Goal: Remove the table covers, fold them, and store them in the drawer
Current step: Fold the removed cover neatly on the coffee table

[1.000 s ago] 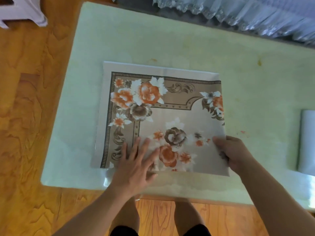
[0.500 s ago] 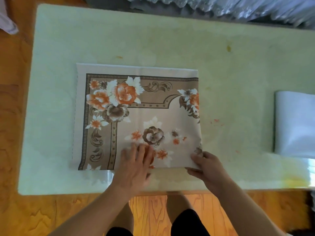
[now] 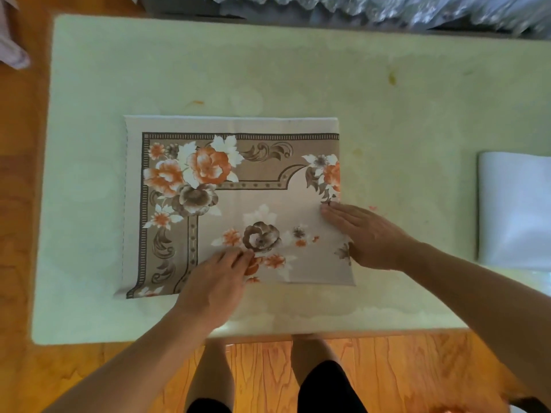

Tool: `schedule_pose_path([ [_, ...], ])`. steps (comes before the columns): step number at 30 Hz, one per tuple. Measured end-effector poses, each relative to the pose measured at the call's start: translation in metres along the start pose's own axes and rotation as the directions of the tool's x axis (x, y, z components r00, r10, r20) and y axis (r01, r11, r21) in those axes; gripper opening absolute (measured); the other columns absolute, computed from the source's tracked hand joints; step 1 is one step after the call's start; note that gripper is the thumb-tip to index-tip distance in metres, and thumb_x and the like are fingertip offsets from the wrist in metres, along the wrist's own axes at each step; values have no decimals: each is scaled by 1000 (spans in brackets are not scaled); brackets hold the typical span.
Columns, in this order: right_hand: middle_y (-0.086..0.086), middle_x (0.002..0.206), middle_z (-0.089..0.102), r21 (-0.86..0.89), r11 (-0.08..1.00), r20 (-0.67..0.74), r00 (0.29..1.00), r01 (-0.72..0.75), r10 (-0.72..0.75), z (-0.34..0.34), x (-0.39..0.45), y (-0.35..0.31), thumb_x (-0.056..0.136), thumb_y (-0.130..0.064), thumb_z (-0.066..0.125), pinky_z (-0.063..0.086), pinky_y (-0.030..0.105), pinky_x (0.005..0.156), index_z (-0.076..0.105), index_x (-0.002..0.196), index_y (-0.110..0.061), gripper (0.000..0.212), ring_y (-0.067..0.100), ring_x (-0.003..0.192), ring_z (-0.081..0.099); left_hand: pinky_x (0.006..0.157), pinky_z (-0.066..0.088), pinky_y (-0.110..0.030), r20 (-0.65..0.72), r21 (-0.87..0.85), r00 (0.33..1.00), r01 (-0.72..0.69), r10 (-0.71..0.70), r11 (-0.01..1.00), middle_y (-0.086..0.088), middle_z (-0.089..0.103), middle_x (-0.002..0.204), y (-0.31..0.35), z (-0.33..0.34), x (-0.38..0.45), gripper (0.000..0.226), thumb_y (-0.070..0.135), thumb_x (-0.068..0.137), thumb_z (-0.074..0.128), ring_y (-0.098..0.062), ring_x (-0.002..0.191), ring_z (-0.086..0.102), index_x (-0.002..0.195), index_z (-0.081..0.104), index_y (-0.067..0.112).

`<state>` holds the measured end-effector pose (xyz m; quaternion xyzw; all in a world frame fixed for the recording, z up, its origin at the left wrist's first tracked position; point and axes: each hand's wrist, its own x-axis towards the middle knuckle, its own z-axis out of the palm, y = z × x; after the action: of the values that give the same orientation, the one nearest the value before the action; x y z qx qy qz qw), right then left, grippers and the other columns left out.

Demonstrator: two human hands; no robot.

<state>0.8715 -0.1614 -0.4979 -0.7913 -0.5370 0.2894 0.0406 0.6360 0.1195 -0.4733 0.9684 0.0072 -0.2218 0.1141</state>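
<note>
A folded floral table cover (image 3: 238, 186), beige with orange and brown flowers, lies flat in the middle of the pale green table (image 3: 298, 70). My left hand (image 3: 217, 284) rests on its near edge, fingers lying on the cloth by the brown flower. My right hand (image 3: 366, 234) presses flat on the cover's right edge, fingers straight and pointing left. A second folded cover, plain white (image 3: 515, 210), lies at the table's right side.
Wooden floor (image 3: 387, 368) surrounds the table. A clear ruffled plastic sheet (image 3: 387, 7) lies beyond the far edge. A pale object (image 3: 12, 52) sits at the far left. My legs stand at the near edge.
My right hand let go of the cover's near right corner and moved up to lie flat on the right edge. My left hand stayed on the near edge.
</note>
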Motion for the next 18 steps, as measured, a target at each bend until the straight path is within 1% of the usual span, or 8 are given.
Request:
schedule_pose_path([
  [2,4,160,35,27,1000,-60,998,-13,14,3,0,1,84,-23,72,30,35,121,31,156,-9,84,17,150,29,105,48,-55,-2,-8,1000,-1,1,1000,3,67,132,-10,-10,3,46,37,98,56,-21,118,66,142,56,24],
  [4,0,154,45,39,999,-160,987,-11,17,3,4,-2,84,-18,77,32,30,118,49,148,-13,69,15,144,40,116,27,-66,117,25,993,-2,0,1000,11,59,143,-17,-24,11,50,48,103,31,-16,131,58,148,48,34],
  [6,-3,144,56,52,998,-272,961,-33,46,1,9,-8,85,-9,71,30,20,112,64,134,-17,50,14,134,52,122,9,-66,302,-23,953,-2,9,1000,10,34,161,-24,-33,15,65,64,96,8,-20,152,27,154,30,44],
  [9,-4,133,65,32,996,-333,939,-84,90,-5,10,-17,84,-13,56,28,12,95,72,123,-20,42,14,124,61,125,-2,-58,376,-158,924,-9,69,987,16,-3,167,-55,-37,9,65,76,96,14,-20,155,-12,156,17,52],
  [12,-4,133,65,87,993,-331,938,-76,101,0,12,-15,87,-7,60,35,16,102,72,123,-19,41,14,126,59,121,26,-58,226,-126,969,134,-103,983,11,19,166,-121,-46,1,57,56,102,28,-24,152,14,157,30,40],
  [14,-3,131,67,162,981,-286,947,-105,148,-4,16,-13,82,3,69,52,34,100,72,124,-20,48,19,123,63,109,44,-56,122,-100,991,66,-53,993,8,42,154,-156,-49,-5,57,16,94,59,-27,140,40,149,49,25],
  [16,3,123,71,259,928,-184,930,-267,319,-16,22,-9,84,4,62,57,40,88,71,125,-24,51,30,111,69,108,48,-44,96,-243,993,83,-62,966,14,50,143,-168,-58,-1,73,-17,79,61,-21,132,54,140,59,23],
  [18,12,109,75,393,812,-66,867,-432,494,-26,31,-2,89,2,54,54,40,81,74,118,-24,44,35,96,70,101,50,-24,201,-541,958,284,-206,791,6,64,134,-176,-69,6,53,-14,89,57,-6,117,66,128,67,20],
])
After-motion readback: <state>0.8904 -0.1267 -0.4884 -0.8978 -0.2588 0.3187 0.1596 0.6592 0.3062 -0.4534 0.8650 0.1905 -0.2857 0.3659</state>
